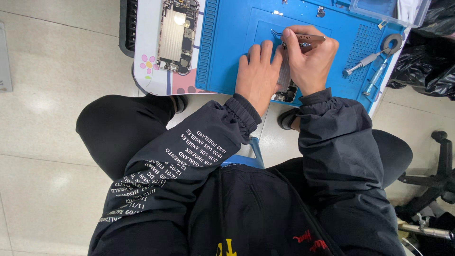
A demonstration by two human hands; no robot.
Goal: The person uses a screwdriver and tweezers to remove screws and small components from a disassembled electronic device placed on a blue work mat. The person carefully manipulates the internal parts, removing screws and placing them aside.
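An opened phone [286, 90] is pinned flat on the blue mat [227, 52] under the left hand [258, 76], fingers released. Tweezers [296, 38] are pinched in the right hand [310, 59] over its upper end. A second stripped phone [177, 35] is laid aside on the surface [147, 47], near a flower sticker [147, 63].

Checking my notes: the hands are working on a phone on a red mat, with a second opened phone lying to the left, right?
Not quite: the head view shows the mat is blue, not red. The hands do work on a phone there, and the second opened phone lies left.
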